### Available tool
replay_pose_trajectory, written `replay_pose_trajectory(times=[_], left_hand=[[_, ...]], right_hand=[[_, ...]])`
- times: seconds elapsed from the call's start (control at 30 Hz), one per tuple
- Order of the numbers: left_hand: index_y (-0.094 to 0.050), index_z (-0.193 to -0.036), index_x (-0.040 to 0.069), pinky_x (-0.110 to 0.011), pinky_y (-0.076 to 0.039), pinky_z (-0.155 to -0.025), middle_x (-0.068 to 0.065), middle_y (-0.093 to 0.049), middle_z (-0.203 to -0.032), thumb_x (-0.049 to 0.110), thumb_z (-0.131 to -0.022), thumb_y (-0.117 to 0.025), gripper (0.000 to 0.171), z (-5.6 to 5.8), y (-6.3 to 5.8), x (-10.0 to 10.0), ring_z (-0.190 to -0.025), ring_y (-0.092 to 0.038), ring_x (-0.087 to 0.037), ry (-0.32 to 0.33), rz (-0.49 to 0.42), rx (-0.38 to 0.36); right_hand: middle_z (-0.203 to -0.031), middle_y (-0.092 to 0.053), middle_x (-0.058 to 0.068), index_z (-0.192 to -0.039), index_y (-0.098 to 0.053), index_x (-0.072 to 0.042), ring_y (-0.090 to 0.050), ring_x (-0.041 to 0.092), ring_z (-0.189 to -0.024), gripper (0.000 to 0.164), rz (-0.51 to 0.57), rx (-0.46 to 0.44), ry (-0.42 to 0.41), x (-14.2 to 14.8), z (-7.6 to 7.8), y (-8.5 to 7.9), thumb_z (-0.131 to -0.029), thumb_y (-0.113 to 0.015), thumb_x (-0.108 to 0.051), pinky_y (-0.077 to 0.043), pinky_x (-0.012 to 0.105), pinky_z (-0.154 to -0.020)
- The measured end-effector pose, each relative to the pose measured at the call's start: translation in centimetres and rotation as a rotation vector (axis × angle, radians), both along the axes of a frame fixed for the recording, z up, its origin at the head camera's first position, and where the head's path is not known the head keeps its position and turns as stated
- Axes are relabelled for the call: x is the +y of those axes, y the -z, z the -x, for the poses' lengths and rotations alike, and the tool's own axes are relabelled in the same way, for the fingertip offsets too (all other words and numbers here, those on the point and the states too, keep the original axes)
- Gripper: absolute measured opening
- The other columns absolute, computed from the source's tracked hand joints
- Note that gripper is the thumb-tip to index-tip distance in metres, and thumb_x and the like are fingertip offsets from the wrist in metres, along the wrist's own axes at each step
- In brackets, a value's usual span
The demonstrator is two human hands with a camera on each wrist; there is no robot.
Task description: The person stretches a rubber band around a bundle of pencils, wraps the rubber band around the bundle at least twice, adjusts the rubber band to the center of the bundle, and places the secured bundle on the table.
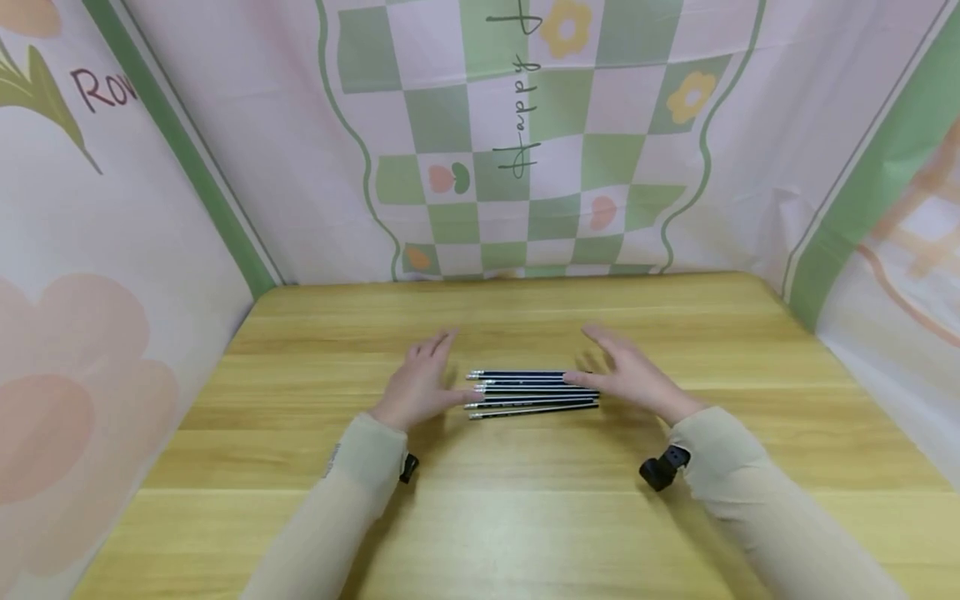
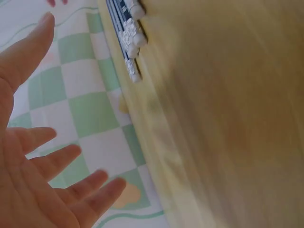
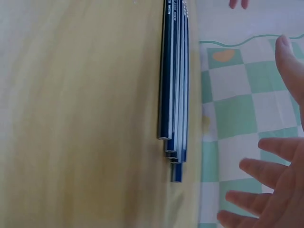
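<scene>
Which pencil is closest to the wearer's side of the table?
The bottommost pencil in the head view. It forms the near edge of the bunch, slanting slightly up to the right; all the others lie beyond it.

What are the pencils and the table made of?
The pencils look like wood under smooth dark paint with pale stripes, though the paint hides it. Their shiny silver bands seem metal; the dull white erasers, rubber. The table shows yellowish wood grain and a soft shine: wood, or wood-look laminate.
</scene>
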State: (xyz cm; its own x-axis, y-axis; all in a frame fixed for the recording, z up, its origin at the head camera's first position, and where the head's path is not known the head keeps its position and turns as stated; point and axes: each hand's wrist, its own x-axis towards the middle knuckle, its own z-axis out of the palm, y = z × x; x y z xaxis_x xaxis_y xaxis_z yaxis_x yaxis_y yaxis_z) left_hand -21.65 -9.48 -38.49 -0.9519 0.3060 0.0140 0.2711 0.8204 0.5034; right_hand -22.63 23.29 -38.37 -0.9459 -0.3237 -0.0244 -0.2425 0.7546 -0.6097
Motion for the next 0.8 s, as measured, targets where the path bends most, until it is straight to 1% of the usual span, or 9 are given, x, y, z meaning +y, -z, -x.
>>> replay_pose_trajectory(times=[0.13, 0.2, 0.3, 0.43, 0.57, 0.67, 0.8], left_hand=[[-0.029, -0.156, 0.015, -0.058, -0.031, -0.121, -0.01, -0.03, -0.162, 0.053, -0.074, -0.082, 0.105, 0.2, 0.6, 0.6, -0.148, -0.027, -0.037, 0.016, -0.054, -0.061], [-0.033, -0.155, 0.014, -0.057, -0.03, -0.122, -0.01, -0.033, -0.16, 0.049, -0.075, -0.083, 0.101, 0.3, 0.8, 0.8, -0.148, -0.028, -0.036, 0.042, -0.078, -0.092], [-0.039, -0.152, 0.014, -0.057, -0.031, -0.121, -0.009, -0.037, -0.158, 0.044, -0.076, -0.084, 0.093, 0.5, 1.1, 1.1, -0.146, -0.03, -0.036, 0.082, -0.085, -0.126], [-0.043, -0.15, 0.014, -0.056, -0.036, -0.119, -0.008, -0.042, -0.155, 0.04, -0.075, -0.085, 0.09, 0.9, 1.4, 1.4, -0.143, -0.035, -0.036, 0.12, -0.067, -0.143], [-0.043, -0.15, 0.014, -0.054, -0.037, -0.118, -0.008, -0.043, -0.154, 0.037, -0.073, -0.087, 0.091, 1.2, 1.5, 1.7, -0.141, -0.037, -0.036, 0.131, -0.058, -0.167], [-0.042, -0.15, 0.014, -0.054, -0.034, -0.121, -0.008, -0.042, -0.155, 0.036, -0.071, -0.089, 0.094, 1.5, 1.5, 1.8, -0.141, -0.035, -0.036, 0.134, -0.05, -0.184], [-0.044, -0.149, 0.014, -0.054, -0.034, -0.12, -0.008, -0.041, -0.155, 0.036, -0.07, -0.089, 0.093, 1.8, 1.6, 2.0, -0.141, -0.034, -0.036, 0.144, -0.004, -0.205]], right_hand=[[-0.161, -0.025, 0.024, -0.157, -0.025, -0.007, -0.023, 0.049, -0.145, 0.095, 0.019, -0.058, -0.002, 0.0, 0.0, 0.5, -0.088, -0.067, -0.058, -0.025, 0.07, -0.118], [-0.159, -0.028, 0.025, -0.155, -0.028, -0.006, -0.025, 0.05, -0.144, 0.094, 0.028, -0.074, -0.011, -0.1, 0.0, 0.7, -0.088, -0.068, -0.057, -0.027, 0.07, -0.117], [-0.157, -0.033, 0.025, -0.153, -0.032, -0.002, -0.03, 0.051, -0.142, 0.092, 0.041, -0.091, -0.032, -0.2, 0.0, 1.1, -0.087, -0.07, -0.054, -0.029, 0.068, -0.116], [-0.152, -0.042, 0.023, -0.149, -0.037, 0.002, -0.041, 0.049, -0.135, 0.09, 0.054, -0.102, -0.052, -0.2, 0.3, 1.8, -0.085, -0.074, -0.049, -0.036, 0.066, -0.114], [-0.145, -0.052, 0.02, -0.147, -0.041, 0.003, -0.048, 0.045, -0.13, 0.088, 0.078, -0.108, -0.055, -0.1, 0.6, 2.4, -0.083, -0.079, -0.044, -0.041, 0.063, -0.112], [-0.14, -0.055, 0.021, -0.144, -0.045, 0.005, -0.048, 0.044, -0.129, 0.086, 0.089, -0.092, -0.07, -0.1, 0.9, 2.7, -0.08, -0.082, -0.04, -0.041, 0.062, -0.112], [-0.138, -0.056, 0.023, -0.139, -0.051, 0.004, -0.042, 0.044, -0.13, 0.082, 0.073, -0.065, -0.077, -0.1, 1.2, 3.2, -0.076, -0.086, -0.036, -0.037, 0.063, -0.112]])
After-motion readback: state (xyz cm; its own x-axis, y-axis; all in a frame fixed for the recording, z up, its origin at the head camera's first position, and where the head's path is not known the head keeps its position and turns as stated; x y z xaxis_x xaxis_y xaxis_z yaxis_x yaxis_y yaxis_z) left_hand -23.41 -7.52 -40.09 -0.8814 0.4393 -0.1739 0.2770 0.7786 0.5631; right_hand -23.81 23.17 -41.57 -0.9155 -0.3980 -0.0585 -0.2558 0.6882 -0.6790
